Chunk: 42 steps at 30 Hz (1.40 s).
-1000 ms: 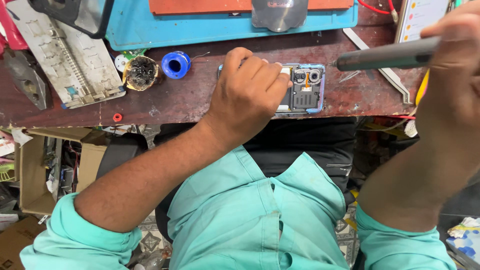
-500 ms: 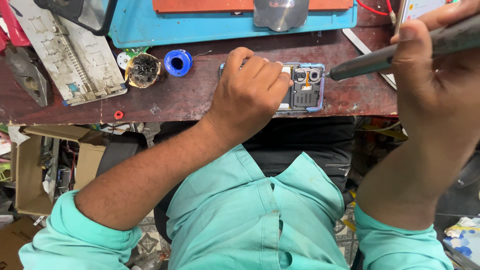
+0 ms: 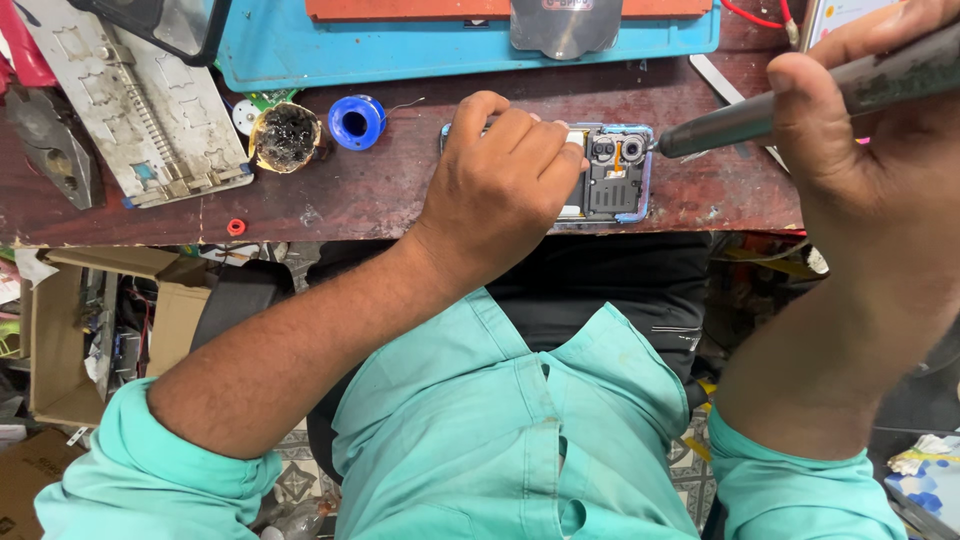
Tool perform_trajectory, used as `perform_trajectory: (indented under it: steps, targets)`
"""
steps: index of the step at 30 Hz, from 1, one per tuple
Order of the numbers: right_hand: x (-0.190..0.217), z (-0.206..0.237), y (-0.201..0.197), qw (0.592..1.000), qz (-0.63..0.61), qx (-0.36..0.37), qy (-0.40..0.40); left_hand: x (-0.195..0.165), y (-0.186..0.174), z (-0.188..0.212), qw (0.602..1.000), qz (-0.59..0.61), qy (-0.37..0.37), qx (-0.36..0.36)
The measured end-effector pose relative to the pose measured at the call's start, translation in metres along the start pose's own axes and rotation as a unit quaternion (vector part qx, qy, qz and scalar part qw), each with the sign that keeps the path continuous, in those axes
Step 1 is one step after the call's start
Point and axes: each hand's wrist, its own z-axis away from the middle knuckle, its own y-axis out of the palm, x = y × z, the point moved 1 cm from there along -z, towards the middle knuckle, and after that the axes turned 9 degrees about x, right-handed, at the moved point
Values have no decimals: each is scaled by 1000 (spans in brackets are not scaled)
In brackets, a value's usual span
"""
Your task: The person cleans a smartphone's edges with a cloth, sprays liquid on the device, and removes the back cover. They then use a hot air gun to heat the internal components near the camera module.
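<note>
Worn dark-red bench [image 3: 380, 195], scratched and cluttered, seen from above. Opened phone [image 3: 612, 178] lies flat near the front edge, back cover off, camera modules and board exposed. Left hand [image 3: 500, 190] lies over the phone's left part, fingers curled down onto it, pinning it to the bench. Right hand [image 3: 870, 150] is clenched around a grey soldering iron [image 3: 800, 95], thumb along the barrel; the tip sits at the phone's upper right corner, beside the cameras. Whether it touches cannot be told. Blue solder spool [image 3: 356, 122] and a blackened tip-cleaner pot [image 3: 285, 137] stand left of the phone, just beside each other. Blue mat [image 3: 400, 45] lies behind. Grey metal frame [image 3: 140, 110] lies far left.
</note>
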Motion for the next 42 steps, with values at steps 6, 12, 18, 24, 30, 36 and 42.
perform_trajectory:
  steps: [6,12,18,24,30,36,42]
  targets:
    - [-1,4,-5,999,15,36,-18,-1,1,0,1000,8,1,-5]
    - [0,3,-7,999,-3,48,-21,-1,1,0,1000,4,3,-2]
    - [2,5,-9,997,-7,69,-37,-1,2,0,1000,3,7,-3]
    - [1,4,-7,998,-18,64,-21,0,2,1,1000,1,7,-2]
    - [7,3,-2,999,9,45,-18,0,2,1,1000,5,6,-4]
    - [13,3,1,998,30,-24,39,0,2,2,1000,-13,8,7]
    - [14,8,6,997,32,-58,34,-1,2,5,999,-27,12,-20]
